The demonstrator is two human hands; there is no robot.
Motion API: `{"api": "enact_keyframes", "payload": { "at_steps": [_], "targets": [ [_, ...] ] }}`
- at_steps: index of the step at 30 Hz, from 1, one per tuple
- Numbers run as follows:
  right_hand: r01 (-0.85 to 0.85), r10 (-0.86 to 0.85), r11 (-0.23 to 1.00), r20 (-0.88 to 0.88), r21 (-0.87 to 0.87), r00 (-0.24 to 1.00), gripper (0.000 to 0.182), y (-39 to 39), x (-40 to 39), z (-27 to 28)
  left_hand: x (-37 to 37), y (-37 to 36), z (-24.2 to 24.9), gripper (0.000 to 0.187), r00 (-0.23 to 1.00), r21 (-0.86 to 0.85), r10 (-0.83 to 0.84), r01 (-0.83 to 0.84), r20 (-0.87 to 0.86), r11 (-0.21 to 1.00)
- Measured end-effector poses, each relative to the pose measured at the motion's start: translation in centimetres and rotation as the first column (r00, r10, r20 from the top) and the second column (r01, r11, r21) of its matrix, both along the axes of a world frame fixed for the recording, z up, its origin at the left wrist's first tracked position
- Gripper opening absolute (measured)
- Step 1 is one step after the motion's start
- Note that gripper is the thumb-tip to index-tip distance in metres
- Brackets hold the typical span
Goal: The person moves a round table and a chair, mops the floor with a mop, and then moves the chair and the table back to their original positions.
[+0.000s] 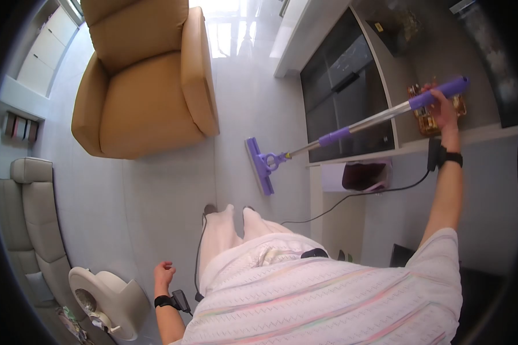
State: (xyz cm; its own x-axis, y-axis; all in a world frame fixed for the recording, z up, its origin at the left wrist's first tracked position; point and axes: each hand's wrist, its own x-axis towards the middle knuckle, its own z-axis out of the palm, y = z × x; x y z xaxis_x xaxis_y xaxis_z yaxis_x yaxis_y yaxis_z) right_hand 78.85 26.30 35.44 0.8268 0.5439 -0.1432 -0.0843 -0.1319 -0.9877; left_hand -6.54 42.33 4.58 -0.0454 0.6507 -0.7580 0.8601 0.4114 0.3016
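My right hand (442, 112) is wrapped round the purple upper grip of a sponge mop (374, 119) and holds it out to the right. The mop's silver pole slants down to the left, with a second purple sleeve midway. Its flat purple head (260, 165) is over the grey tiled floor (172, 190), ahead of my feet. Low on the left, my left hand (164, 272) hangs beside my body with loosely bent fingers and nothing in it. Both wrists wear black straps with small devices, and a cable runs from each.
A tan armchair (144, 98) stands ahead on the left. Along the right runs a cabinet (345, 86) with dark glass fronts; an amber ornament (427, 123) sits on it behind my right hand. A grey sofa (40, 224) and a round beige side table (112, 296) are at left.
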Motion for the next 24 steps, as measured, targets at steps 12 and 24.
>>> {"api": "enact_keyframes", "payload": {
  "at_steps": [12, 24],
  "targets": [
    [0.689, -0.673, 0.723, 0.165, -0.057, 0.721, 0.03, -4.8, 5.5, -5.9, 0.5, 15.1, -5.1, 0.03, 0.998, -0.12, -0.014, 0.005, -0.069, 0.993],
    [0.358, -0.088, 0.166, 0.347, -0.919, 0.934, 0.029, 3.0, -3.4, -2.0, 16.5, 35.9, -0.7, 0.026, 0.963, 0.187, -0.255, 0.236, 0.082, 0.954]
  ]
}}
